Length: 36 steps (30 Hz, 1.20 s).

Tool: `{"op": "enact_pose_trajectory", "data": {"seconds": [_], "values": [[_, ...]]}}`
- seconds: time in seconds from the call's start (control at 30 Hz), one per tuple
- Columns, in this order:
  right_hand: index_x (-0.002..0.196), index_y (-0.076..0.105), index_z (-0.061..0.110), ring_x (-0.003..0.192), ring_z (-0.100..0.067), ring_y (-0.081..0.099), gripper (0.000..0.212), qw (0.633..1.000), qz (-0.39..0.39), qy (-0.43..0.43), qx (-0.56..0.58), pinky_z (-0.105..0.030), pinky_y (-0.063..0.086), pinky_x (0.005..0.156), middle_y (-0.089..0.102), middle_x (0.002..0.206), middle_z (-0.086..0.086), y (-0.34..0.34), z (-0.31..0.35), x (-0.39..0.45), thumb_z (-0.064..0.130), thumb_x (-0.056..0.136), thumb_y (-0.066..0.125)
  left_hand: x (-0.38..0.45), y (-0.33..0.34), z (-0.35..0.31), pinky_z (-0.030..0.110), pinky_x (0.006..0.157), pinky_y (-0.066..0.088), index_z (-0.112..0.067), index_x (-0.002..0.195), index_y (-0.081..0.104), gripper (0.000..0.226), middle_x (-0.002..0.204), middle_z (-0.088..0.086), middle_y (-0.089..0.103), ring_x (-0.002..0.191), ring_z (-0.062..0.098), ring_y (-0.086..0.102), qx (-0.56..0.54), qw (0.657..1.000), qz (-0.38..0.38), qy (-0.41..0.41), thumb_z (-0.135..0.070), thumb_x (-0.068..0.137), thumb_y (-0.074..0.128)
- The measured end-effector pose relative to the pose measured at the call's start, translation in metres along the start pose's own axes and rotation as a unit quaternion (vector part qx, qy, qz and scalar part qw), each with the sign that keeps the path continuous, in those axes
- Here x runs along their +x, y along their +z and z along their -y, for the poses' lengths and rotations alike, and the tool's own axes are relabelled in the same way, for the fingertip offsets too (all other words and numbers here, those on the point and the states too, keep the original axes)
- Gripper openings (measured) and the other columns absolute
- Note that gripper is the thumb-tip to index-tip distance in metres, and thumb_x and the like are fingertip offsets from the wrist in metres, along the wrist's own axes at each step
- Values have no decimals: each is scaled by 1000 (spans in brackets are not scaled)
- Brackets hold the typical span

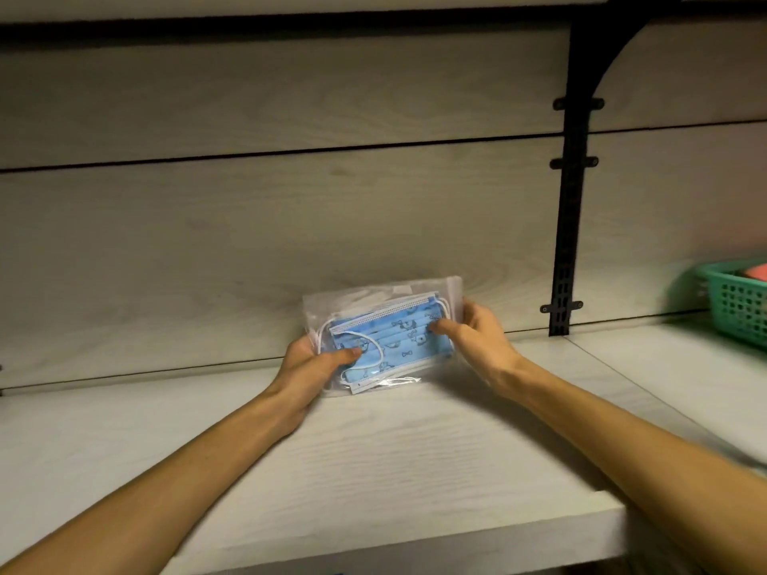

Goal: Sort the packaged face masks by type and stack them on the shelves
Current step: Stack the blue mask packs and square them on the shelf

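A clear plastic pack of blue printed face masks with white ear loops is held tilted just above the back of a pale wooden shelf, close to the rear wall. My left hand grips the pack's left end, thumb on top. My right hand grips its right end, thumb pressed on the blue masks. The pack's lower edge seems to touch the shelf.
A green plastic basket holding something pink stands on the shelf at the far right. A black metal bracket runs up the wall right of the pack. Another shelf hangs overhead.
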State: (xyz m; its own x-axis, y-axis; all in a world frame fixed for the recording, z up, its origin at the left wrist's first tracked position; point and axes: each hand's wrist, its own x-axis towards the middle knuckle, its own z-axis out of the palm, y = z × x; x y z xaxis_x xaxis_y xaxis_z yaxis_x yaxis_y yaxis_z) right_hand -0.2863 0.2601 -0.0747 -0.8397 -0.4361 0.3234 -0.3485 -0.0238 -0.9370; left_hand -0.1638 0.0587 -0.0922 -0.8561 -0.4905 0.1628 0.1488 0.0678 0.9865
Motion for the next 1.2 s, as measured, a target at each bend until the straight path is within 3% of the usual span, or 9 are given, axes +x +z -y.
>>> {"op": "enact_pose_trajectory", "data": {"seconds": [0.27,0.4,0.5,0.67,0.77,0.9,1.0,1.1,1.2], "values": [[133,49,20,110,0,60,58,988,-49,-129,-65,-21,49,96,63,122,8,-13,2,5,13,82,78,0,3,-6,20,64,56,-3,95,71,18,84,3,75,66,8,70,91,987,-60,116,7,82,77],[144,40,18,130,-5,42,76,904,-102,-337,-244,-18,30,110,49,143,2,-23,18,6,32,76,71,1,5,-12,32,68,53,-7,82,71,14,75,4,73,69,14,63,170,963,-95,187,-9,80,84],[140,46,17,128,-14,50,69,849,-35,-396,-348,-33,39,109,55,139,-1,-28,37,6,35,77,67,-2,7,-18,51,81,57,-3,92,74,31,89,16,76,83,28,71,199,951,-84,220,-25,76,88],[122,65,13,99,-36,69,43,819,30,-315,-479,-45,56,82,75,106,-13,-38,40,0,39,87,63,-14,16,-23,46,82,58,-17,103,74,34,95,-2,78,92,20,74,233,925,-65,292,-36,75,78],[95,66,10,69,-33,63,28,869,9,-284,-405,-44,53,66,70,77,-12,-46,38,-8,36,86,64,-17,24,-22,33,92,54,-21,128,57,62,120,-5,70,105,15,67,235,918,-99,304,-34,75,86],[80,73,17,57,-4,60,2,962,-38,-146,-228,-21,48,53,71,68,9,-61,34,-19,17,82,73,-22,46,-26,31,105,47,-19,150,29,85,142,0,49,120,14,58,75,989,-69,110,-33,84,81],[84,75,10,47,-9,56,7,989,-78,29,-126,-18,41,43,66,68,-1,-76,33,-26,15,80,74,-27,59,-24,37,101,53,-11,145,41,69,137,10,59,118,24,63,59,996,37,-50,-35,89,75],[86,69,4,36,-10,52,14,978,-76,179,-76,-18,36,35,62,53,-1,-92,27,-35,18,83,73,-34,77,-25,32,79,62,-6,115,64,33,120,19,72,98,24,73,42,982,163,-89,-30,94,69],[103,68,-1,56,-17,70,26,962,-39,262,-66,-25,54,48,77,76,-10,-103,18,-46,18,85,73,-38,93,-31,30,60,61,-8,105,68,16,101,17,78,84,26,75,85,969,209,-102,-22,96,66]]}}
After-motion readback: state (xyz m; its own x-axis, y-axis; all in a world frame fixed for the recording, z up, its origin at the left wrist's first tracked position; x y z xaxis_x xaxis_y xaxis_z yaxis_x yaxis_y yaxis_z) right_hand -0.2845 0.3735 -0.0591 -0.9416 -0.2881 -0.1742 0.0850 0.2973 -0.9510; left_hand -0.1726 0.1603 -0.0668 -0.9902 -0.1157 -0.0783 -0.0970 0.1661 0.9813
